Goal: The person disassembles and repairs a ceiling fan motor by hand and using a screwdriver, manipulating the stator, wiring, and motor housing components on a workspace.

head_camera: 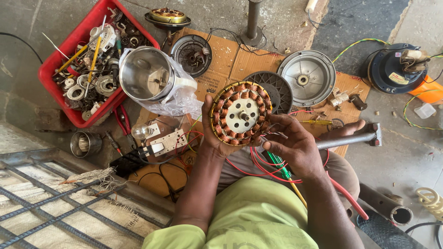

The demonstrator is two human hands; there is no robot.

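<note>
1. Copper windings ring the round stator [241,114], which sits up off the floor between both hands, in front of the person's chest and over the cardboard sheet [230,57]

2. Much of the left hand [213,133] is tucked behind the stator; only the thumb along its left rim and the palm below show, so I read the fingers as clamped round its back edge, though those fingers are hidden

3. The right hand [290,145] sits at the lower right rim, fingers drawn together and pinching the thin wire ends that come off the winding; exactly which strand is pinched is too fine to make out

4. Red wires [258,168] loop down from the stator and vanish behind the wrists and the green shirt

5. The stator's flat face is turned up toward the viewer, its pale hub and short centre shaft pointing straight at the camera, so its axis runs along the line of sight

6. A green-handled screwdriver [281,168] lies half hidden under the right hand, and the red crate [55,64] of parts is well apart at upper left
</note>
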